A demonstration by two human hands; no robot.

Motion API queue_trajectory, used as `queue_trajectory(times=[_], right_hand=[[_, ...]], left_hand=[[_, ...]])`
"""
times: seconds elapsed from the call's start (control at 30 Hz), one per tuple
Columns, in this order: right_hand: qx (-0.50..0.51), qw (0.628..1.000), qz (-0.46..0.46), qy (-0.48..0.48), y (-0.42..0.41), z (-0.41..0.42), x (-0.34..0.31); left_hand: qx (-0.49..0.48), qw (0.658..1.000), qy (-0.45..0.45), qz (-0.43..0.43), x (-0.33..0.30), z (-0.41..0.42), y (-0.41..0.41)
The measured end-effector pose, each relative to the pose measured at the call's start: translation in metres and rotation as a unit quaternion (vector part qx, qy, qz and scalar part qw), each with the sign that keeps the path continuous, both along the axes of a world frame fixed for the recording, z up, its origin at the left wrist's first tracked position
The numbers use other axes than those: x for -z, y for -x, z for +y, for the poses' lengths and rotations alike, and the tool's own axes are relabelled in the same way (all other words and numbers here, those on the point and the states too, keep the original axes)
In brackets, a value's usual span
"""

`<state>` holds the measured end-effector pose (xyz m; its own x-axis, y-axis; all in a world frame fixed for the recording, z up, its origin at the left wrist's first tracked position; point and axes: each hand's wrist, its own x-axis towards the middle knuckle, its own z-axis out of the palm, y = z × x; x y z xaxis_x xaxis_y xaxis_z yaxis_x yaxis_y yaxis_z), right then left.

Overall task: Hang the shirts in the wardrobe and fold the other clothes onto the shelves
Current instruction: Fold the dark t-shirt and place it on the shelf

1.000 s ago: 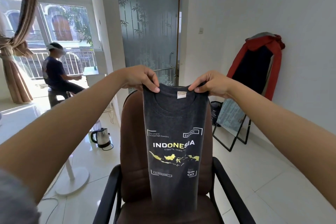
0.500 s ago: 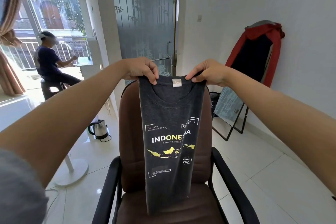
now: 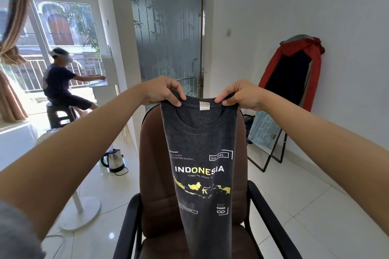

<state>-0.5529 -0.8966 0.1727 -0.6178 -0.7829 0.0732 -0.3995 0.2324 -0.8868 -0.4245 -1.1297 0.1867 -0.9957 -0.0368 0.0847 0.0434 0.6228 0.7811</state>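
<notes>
A dark grey T-shirt with white "INDONESIA" lettering and a yellow map print hangs in front of me, folded narrow lengthwise. My left hand pinches its left shoulder next to the collar. My right hand pinches the right shoulder. The shirt hangs straight down over a brown office chair, and its lower end runs out of the frame. No wardrobe or shelves are in view.
An electric kettle and a white round stand base sit on the tiled floor at left. A standing frame draped with a red and dark garment leans on the right wall. A person sits by the window.
The view has swung slightly between the frames. Both hands keep the same pinch on the shirt's shoulders, and the shirt now hangs a little straighter over the chair.
</notes>
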Motion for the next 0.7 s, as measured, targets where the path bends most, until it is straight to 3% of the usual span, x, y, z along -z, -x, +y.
queue_trajectory(times=[0.27, 0.7], right_hand=[[-0.003, 1.000, 0.023, -0.013, -0.004, -0.001, -0.005], [0.045, 0.997, 0.063, 0.029, -0.012, -0.004, -0.001]], left_hand=[[-0.002, 0.998, 0.060, -0.028, -0.007, -0.003, -0.003], [-0.095, 0.993, 0.042, 0.055, -0.007, 0.013, -0.017]])
